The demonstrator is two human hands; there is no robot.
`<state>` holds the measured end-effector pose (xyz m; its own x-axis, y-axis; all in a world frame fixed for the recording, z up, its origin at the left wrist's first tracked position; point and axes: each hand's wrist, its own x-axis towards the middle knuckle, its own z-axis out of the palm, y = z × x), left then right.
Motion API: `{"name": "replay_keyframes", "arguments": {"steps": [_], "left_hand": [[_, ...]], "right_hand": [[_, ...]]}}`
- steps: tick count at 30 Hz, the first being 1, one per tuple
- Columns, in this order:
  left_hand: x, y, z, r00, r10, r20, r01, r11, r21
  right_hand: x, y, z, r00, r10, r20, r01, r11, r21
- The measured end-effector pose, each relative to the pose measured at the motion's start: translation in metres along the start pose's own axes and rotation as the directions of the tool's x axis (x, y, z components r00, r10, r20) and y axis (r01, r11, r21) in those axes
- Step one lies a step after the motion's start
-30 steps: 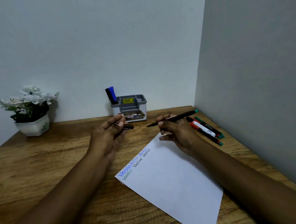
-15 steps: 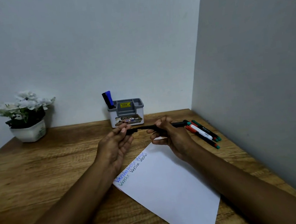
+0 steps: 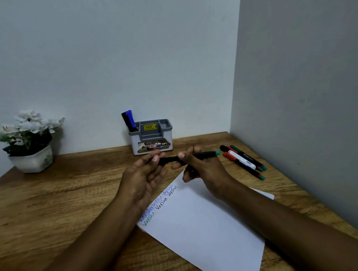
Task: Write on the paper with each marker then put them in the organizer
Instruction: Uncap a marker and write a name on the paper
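Marker, black with a green end cap, is held level in the air above the wooden desk, just past the far corner of the paper. Both hands grip it. The right hand is closed around the middle of the barrel, with the green end sticking out to the right of its fingers. The left hand is half open, palm turned up, with its thumb and fingertips pinching the marker's left end; the other fingers are loosely spread. The two hands are close together, almost touching at the thumbs.

Below the hands, the white paper lies at an angle on the desk, with a few handwritten words in blue, green and black along its left edge, partly covered by the left forearm.

To the right of the hands, near the grey side wall, a small group of loose markers lies on the desk, side by side, with red and green caps.

Beyond the hands, against the far wall, stands a grey and white organizer. A blue marker and a black one stand upright in its left compartment.

Far left on the desk sits a white pot of white flowers.
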<state>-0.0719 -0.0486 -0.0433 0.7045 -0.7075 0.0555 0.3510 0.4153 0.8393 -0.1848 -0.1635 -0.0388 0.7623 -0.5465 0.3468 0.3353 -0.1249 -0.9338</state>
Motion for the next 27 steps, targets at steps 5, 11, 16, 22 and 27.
{"name": "replay_keyframes", "arguments": {"steps": [5,11,16,22,27], "left_hand": [[-0.003,-0.004,0.004,1.000,-0.004,-0.010,0.004,0.999,-0.039],[-0.002,-0.003,0.007,0.999,0.042,0.005,-0.042,0.999,-0.025],[0.002,0.007,0.001,0.994,0.040,0.103,-0.062,0.974,0.218],[0.014,0.023,-0.046,0.947,-0.270,0.172,-0.139,0.136,0.981],[0.019,0.015,-0.054,0.903,-0.377,0.206,-0.267,-0.115,0.957]], "right_hand": [[-0.002,0.004,0.006,1.000,0.001,0.002,-0.001,0.997,0.073],[-0.003,0.003,0.009,0.997,0.036,0.072,-0.047,0.987,0.152],[0.004,-0.008,-0.001,0.996,-0.013,0.093,0.008,0.998,0.059],[0.028,-0.011,-0.029,1.000,-0.017,-0.017,0.014,0.991,-0.130],[0.075,-0.016,-0.033,0.966,-0.167,-0.197,0.103,0.948,-0.300]]}}
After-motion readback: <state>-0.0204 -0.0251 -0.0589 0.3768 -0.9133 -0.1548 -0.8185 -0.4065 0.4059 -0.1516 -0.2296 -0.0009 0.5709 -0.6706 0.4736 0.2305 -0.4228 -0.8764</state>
